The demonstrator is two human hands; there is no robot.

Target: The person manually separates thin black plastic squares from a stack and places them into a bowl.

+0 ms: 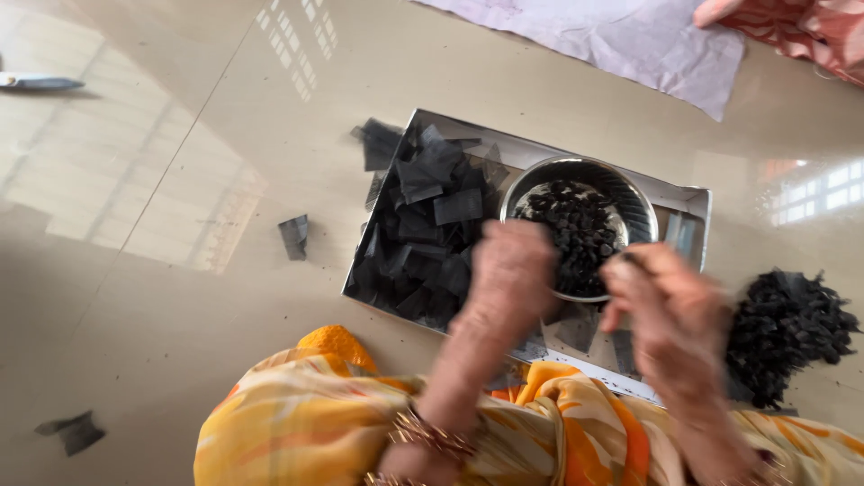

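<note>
The left hand hovers over the near edge of a shallow metal tray on the floor, fingers curled; blur hides whether it holds anything. The right hand pinches something small and dark at its fingertips, above the near rim of a steel bowl of black lumps at the tray's right end. Cut black squares fill the tray's left half; a finished heap lies beyond its right edge. A loose pinch could drop the piece, and a wrist could tip the bowl.
</note>
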